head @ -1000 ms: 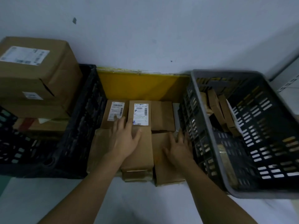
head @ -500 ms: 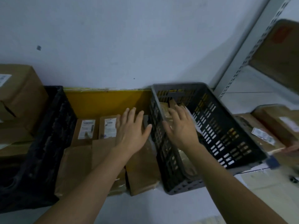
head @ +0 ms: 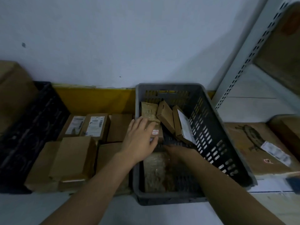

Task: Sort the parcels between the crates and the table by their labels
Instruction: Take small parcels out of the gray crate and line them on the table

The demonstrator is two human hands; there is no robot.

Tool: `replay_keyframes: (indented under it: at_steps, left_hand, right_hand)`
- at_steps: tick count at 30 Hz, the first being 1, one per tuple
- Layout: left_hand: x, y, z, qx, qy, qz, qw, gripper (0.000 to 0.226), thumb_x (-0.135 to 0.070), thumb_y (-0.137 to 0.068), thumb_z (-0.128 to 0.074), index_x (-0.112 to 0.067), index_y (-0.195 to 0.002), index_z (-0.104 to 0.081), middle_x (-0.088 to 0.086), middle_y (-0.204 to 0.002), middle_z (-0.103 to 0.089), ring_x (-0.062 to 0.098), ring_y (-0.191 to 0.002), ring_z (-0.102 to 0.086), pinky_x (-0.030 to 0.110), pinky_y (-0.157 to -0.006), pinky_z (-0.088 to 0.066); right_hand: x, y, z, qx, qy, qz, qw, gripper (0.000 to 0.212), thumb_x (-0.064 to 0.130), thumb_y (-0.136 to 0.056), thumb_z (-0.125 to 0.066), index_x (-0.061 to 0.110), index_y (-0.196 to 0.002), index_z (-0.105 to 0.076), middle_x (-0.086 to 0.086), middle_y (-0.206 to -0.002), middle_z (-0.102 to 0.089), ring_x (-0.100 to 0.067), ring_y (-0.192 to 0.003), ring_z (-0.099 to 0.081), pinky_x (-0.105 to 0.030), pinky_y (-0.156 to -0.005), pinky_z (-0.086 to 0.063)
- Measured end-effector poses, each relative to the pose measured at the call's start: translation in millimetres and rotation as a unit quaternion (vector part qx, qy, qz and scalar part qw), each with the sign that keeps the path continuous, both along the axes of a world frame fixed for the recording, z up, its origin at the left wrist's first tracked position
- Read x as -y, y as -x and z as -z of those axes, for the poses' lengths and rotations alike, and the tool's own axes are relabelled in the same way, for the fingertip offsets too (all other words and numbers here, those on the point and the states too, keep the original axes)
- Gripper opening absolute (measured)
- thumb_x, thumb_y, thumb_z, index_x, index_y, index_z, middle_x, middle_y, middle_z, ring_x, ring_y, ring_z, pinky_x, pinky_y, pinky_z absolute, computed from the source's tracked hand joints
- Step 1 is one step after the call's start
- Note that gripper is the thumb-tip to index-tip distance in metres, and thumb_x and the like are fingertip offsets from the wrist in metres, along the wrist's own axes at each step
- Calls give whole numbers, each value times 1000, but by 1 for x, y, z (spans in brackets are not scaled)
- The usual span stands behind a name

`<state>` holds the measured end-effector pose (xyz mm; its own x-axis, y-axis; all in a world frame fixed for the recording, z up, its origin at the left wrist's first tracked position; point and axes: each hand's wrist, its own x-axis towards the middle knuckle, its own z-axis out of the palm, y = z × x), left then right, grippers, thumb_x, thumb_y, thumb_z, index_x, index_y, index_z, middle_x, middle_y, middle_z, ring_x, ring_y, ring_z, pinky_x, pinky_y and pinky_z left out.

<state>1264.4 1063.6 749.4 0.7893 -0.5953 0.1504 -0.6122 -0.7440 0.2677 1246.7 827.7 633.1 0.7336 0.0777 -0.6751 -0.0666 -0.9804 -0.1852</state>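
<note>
The left hand (head: 141, 140) lies with fingers extended over a small brown parcel (head: 155, 129) inside the grey crate (head: 211, 120), touching its top, not yet closed round it. The right hand (head: 176, 151) reaches low into the same crate; whether it holds anything I cannot tell. The parcel looks light, stiff cardboard, best taken by its long edges. Labelled parcels (head: 95, 125) lie on the table (head: 113, 213) beside the crate.

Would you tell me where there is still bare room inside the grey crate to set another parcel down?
Bare mesh floor shows in the grey crate along its right wall, beside the right hand. The far left corner is crowded with small boxes under the left hand; the near left holds a wrapped parcel.
</note>
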Motion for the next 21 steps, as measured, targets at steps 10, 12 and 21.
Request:
replay_keyframes:
  at_steps: [10, 12, 21]
  left_hand:
    - [9, 7, 16, 0, -46, -23, 999, 54, -47, -103, -54, -23, -152, -50, 6, -159, -48, 28, -154, -34, 52, -131, -18]
    - [9, 6, 16, 7, -43, -24, 999, 52, -46, -103, -56, -23, -149, -53, 6, -157, -50, 27, -153, -36, 51, -132, -18]
    - [12, -1, 8, -44, 54, -16, 997, 81, -62, -102, -53, -25, -167, -21, 3, -168, -37, 22, -156, -29, 45, -131, -22]
  right_hand:
    - [-22, -1, -36, 3, -66, 7, 998, 91, 44, -82, -89, 30, -156, -40, -5, -157, -45, -32, -139, -53, -51, -112, -50]
    - [-14, -3, -39, -13, -146, 62, 987, 76, 41, -82, -88, 34, -146, -46, 2, -145, -56, -24, -132, -58, -51, -111, -51]
    - [20, 2, -93, 53, -221, 106, 968, 45, 43, -81, -86, 42, -111, -52, 5, -116, -66, -16, -102, -67, -39, -88, -58]
